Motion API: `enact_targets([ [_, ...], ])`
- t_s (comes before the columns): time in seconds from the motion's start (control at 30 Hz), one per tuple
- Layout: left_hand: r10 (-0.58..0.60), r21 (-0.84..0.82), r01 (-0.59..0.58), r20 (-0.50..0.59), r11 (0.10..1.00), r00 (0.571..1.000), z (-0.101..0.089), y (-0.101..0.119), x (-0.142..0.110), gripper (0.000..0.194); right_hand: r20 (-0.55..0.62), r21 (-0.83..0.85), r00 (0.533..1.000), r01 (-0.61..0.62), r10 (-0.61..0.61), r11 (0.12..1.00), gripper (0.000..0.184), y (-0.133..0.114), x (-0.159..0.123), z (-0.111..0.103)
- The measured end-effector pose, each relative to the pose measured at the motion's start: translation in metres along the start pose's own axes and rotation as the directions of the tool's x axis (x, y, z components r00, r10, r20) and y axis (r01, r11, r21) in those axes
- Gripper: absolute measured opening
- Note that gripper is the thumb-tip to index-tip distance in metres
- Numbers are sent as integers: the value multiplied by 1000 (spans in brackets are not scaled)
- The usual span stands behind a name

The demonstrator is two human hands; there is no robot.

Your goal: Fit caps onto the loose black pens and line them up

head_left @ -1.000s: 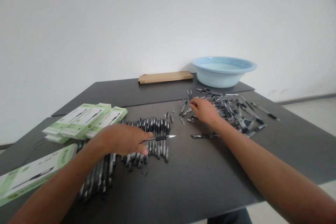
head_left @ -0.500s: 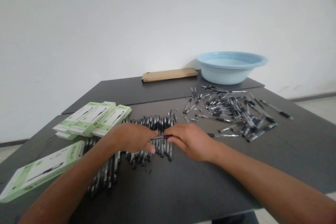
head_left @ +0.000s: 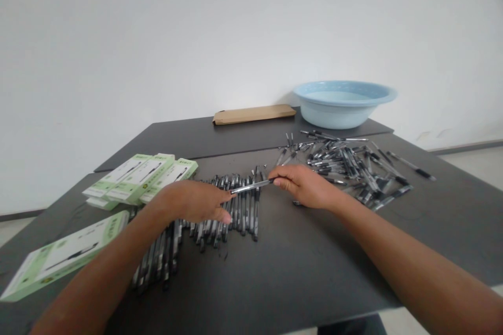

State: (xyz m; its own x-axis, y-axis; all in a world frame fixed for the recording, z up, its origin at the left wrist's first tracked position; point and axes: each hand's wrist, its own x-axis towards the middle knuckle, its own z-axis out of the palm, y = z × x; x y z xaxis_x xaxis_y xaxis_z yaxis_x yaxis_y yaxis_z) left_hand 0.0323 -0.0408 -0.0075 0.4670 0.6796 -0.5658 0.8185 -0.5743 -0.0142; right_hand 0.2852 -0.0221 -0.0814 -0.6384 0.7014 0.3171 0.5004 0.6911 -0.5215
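A black and silver pen (head_left: 251, 186) is held just above a neat row of black pens (head_left: 236, 204) lying side by side on the dark table (head_left: 298, 267). My right hand (head_left: 304, 187) pinches the pen's right end. My left hand (head_left: 194, 201) hovers over the row, fingers curled, with its fingertips on the pen's left end. A loose heap of pens (head_left: 346, 162) lies behind and to the right of my right hand.
Green and white pen boxes (head_left: 141, 178) are stacked at the left, with another box (head_left: 63, 256) near the front left edge. A light blue basin (head_left: 343, 103) and a flat brown cardboard piece (head_left: 253, 113) sit at the back by the white wall.
My right hand came from the loose heap to the pen in my left hand and took hold of its end. Both hands have now raised that pen slightly above the row.
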Motion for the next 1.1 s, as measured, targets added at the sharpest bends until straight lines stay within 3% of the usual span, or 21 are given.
enact_targets([
  [0.1, -13, 13, 12, 76, 1000, 997, -1, 2, 0, 51, 12, 10, 1000, -2, 2, 1000, 22, -1, 0, 1],
  [0.47, -17, 100, 6, 103, 995, 995, 0, 19, 5, 44, 41, -77, 998, 39, -36, 996, 23, -1, 0, 4],
  [0.6, -8, 80, 0, 101, 997, 995, 1, 19, 3, 60, -34, -152, 996, -90, 86, 984, 21, 6, 0, 1],
  [0.73, -8, 66, 1, 102, 998, 995, 1, 20, 0, 63, -63, -168, 980, -195, 187, 966, 21, 13, 1, 2],
  [0.93, 19, 31, -21, 73, 999, 997, -1, 14, -11, 62, -135, -257, 991, -48, 13, 965, 19, 15, 5, 7],
  [1.1, 20, -19, -20, 2, 1000, 1000, -4, -2, -28, 63, 13, -372, 998, -50, 59, 927, 24, 11, 13, 14],
])
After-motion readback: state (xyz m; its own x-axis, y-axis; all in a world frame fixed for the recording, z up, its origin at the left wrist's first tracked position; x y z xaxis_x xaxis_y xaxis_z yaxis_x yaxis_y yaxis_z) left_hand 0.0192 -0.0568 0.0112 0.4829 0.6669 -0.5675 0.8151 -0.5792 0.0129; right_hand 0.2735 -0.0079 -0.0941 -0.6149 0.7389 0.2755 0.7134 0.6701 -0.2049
